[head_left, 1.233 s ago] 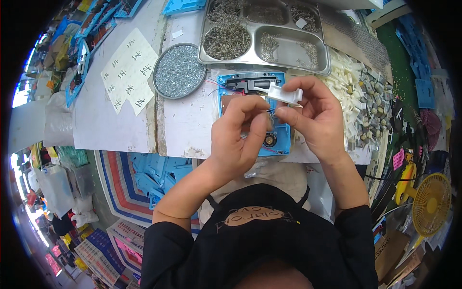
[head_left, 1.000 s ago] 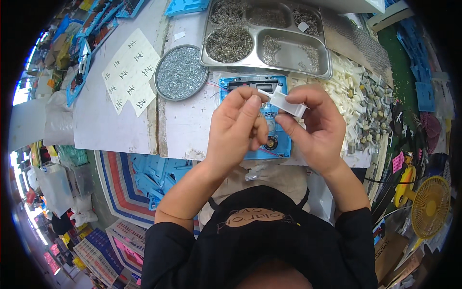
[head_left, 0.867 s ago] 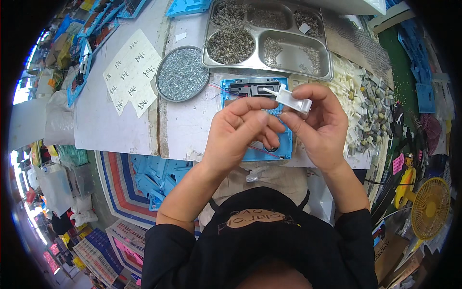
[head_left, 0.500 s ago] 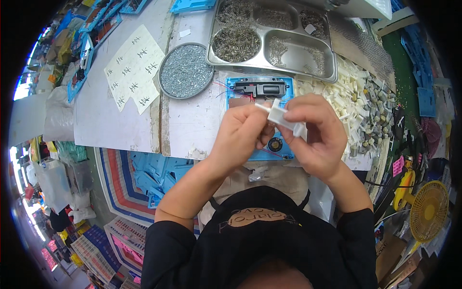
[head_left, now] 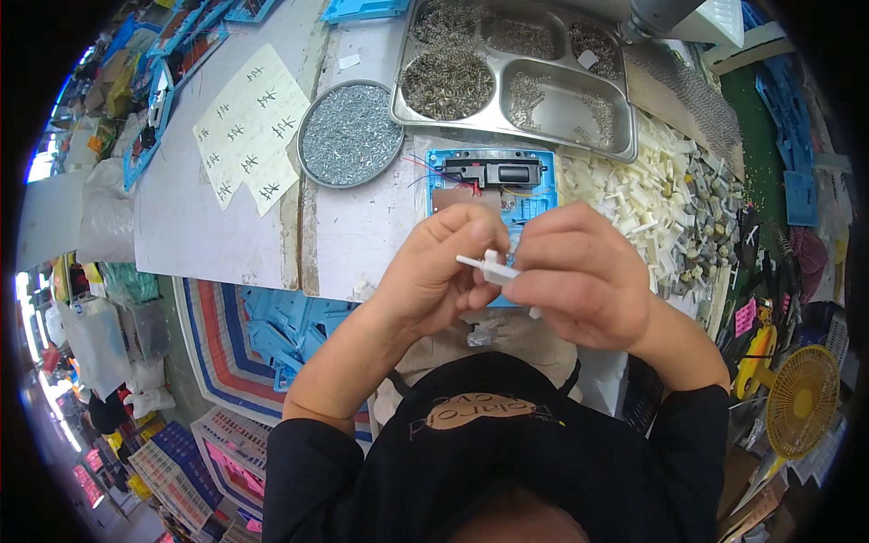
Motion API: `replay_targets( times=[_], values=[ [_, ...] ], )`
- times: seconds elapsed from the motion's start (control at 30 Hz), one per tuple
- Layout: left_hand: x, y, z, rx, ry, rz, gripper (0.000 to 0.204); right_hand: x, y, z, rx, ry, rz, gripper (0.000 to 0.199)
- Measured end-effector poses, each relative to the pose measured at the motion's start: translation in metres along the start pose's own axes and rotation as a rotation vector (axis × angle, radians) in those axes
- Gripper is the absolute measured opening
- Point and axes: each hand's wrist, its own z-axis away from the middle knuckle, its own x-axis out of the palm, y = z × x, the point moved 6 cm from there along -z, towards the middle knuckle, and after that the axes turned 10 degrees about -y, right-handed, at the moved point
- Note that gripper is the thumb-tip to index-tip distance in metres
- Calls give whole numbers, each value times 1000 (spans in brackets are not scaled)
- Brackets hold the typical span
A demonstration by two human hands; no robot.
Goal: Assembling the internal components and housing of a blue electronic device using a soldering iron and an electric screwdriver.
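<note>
Both hands meet above the desk edge. The left hand and right hand each pinch one small white plastic part, held over a blue tray. It looks light, stiff and thin; gripping its thicker middle seems safest.

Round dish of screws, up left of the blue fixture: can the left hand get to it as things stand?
Probably yes. The round dish of screws lies open on the table, nothing between it and the left hand. But that hand's fingers share the small white plastic part with the right hand.
</note>
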Motion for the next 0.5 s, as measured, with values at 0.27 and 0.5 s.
replay_targets(
  times=[0.27,0.5],
  values=[
    [-18,17,3,172,10,-165,13,-41,73,27,467,326,89,29],
    [11,25,8,392,127,-1218,11,-44,53,24,493,102,92,27]
  ],
)
